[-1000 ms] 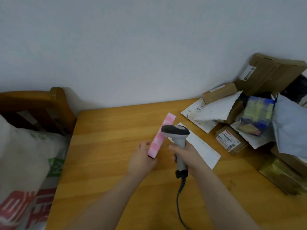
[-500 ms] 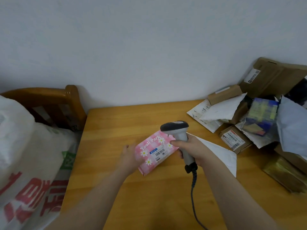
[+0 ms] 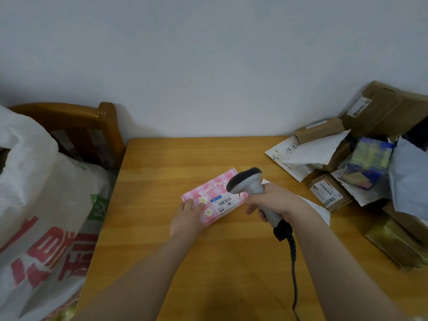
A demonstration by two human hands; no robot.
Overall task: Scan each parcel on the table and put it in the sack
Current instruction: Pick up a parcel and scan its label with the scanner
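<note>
The pink gingham box (image 3: 215,193), on edge 1 second ago, now faces label-up at the centre of the worktop (image 3: 162,170). Left hand (image 3: 188,216) fingers grip its 7 o'clock corner. Right hand (image 3: 275,200) fingers wrap the barcode scanner (image 3: 247,181), which is aimed at the barcode label (image 3: 224,202). The scan looks imminent, and the sack (image 3: 46,193) waits at 9 o'clock.

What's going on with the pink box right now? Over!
Left hand holds pink checked cardboard box, label up. Right hand grips grey handheld scanner over it. Nothing between box and white woven sack at left.
</note>
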